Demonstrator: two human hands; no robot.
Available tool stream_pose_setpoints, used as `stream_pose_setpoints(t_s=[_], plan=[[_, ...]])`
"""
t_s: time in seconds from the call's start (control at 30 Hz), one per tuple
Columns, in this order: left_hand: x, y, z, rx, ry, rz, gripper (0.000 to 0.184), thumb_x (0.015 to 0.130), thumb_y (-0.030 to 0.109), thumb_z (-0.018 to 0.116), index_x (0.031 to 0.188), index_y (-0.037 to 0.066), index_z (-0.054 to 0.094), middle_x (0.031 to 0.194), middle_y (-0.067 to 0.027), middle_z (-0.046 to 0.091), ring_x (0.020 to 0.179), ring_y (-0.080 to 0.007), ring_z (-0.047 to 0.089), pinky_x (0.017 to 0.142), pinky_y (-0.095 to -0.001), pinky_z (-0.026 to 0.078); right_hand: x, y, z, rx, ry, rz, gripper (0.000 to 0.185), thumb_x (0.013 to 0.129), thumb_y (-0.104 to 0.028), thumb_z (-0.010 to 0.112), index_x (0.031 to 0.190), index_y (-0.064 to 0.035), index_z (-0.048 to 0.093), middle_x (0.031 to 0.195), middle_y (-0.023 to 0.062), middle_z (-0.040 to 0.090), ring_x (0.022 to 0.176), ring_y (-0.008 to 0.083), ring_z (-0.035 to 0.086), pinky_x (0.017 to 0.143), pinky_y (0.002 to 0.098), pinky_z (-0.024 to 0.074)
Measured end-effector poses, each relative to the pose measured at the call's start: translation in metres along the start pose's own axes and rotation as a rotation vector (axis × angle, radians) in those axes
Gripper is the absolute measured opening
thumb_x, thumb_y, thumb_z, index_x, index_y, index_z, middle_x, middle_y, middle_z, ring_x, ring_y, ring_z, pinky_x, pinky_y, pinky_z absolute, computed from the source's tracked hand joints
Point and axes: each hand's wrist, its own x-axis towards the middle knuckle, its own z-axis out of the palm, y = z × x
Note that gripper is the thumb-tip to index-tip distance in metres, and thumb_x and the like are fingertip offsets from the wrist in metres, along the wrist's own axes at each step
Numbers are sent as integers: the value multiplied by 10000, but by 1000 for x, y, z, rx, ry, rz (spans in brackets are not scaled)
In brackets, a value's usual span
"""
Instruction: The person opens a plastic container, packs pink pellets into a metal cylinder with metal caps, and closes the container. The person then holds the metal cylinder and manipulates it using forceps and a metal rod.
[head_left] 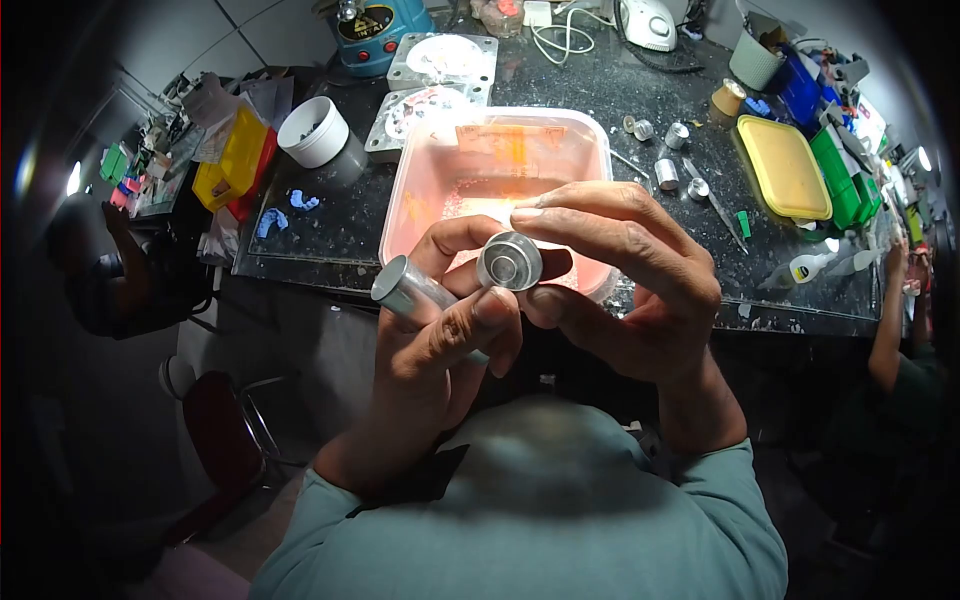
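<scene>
Metal cylinder (405, 285) and round metal piece (511, 262) held before a plastic tub (393, 220)

Two grey-green sleeves (735, 500) framed the near foreground. Beyond them the left hand (450, 335) was closed on the one metal cylinder, which lay tilted with an end jutting out past the base of the thumb. Its thumb and fingers also pinched the one round metal piece, ringed face showing. The right hand (635, 255) gripped that same piece from the other side, fingers above and thumb below.

Just past the hands stood the one plastic tub, pinkish, with pale crumbs in it. One orange panel (510, 145) marked its far wall; no words on it could be read.

To the left, on the black bench (345, 235), lay two blue moulds (271, 222) and one white pot (322, 142). To the right were one white bottle (803, 268) with a yellow label too small to read, one slim tool (725, 215), about five small metal parts (666, 175) and one yellow lid (785, 165).

Farther back sat two metal plates (485, 65) bearing white material, one overlapping the other, and one blue machine (395, 55). Its dark badge (366, 22) carried a triangle and lettering that could not be read for certain. One white device (650, 25) stood near a looped cable (565, 42).
</scene>
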Motion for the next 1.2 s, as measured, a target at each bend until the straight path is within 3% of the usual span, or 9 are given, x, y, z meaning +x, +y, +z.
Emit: stream_pose_setpoints(t_s=[0.1,0.23,0.3,0.43,0.67,0.73,0.83,0.9,1.2], plan=[[1,-1,3,21,-9,43,489,961,137,666,1325,-46,396,1195,-267,659,800,-149,651,598,-209,478,-3,-3,-3,111,70,104,341,776,-41,822,1106,-29,739,1059,109,738,981,232,715,836,334,570],[-3,2,6,320,0,112,492,944,93,698,1331,-20,415,1176,-235,674,833,-138,665,589,-206,476,0,-2,-11,181,28,189,244,793,-33,810,1030,-21,751,999,98,753,939,218,727,828,326,573],[-4,-1,-1,357,-93,206,501,927,29,706,1341,2,426,1141,-194,686,929,-144,681,628,-202,488,3,-5,-9,143,43,182,213,792,-32,806,997,-9,751,973,111,750,919,221,717,823,334,561],[-5,-4,13,424,-3,310,506,925,-19,690,1356,7,426,1140,-183,675,871,-116,662,673,-204,496,3,-7,-8,90,38,129,204,769,-24,809,960,9,746,937,123,740,881,234,692,806,362,545],[-12,-1,2,321,1,221,527,916,117,756,1342,-17,477,1147,-196,686,885,-142,687,651,-212,513,3,-8,-2,-292,83,-204,232,731,-16,817,948,-35,738,906,83,700,817,216,663,768,390,550],[-13,4,17,331,107,200,500,928,147,747,1325,-39,506,1150,-204,697,824,-129,683,603,-206,502,2,-9,0,-334,98,-218,236,742,-18,812,962,-44,731,913,77,700,821,209,661,771,392,552],[-7,-1,6,249,35,178,458,935,161,740,1292,-61,557,1131,-202,707,805,-122,686,564,-197,492,1,-9,1,-368,114,-235,237,759,-23,806,981,-45,724,927,75,699,826,206,662,775,395,555],[-6,-4,9,273,88,201,443,943,191,735,1269,-75,596,1007,-161,729,723,-80,639,517,-179,445,0,-8,-1,-365,97,-241,233,775,-27,800,993,-35,719,941,83,698,835,209,667,774,388,557],[-8,-4,3,276,127,171,450,931,214,752,1266,-53,615,860,-91,699,650,-42,559,504,-169,387,0,0,0,-163,153,-140,226,776,-13,804,987,1,721,937,126,713,867,238,693,768,352,563]])
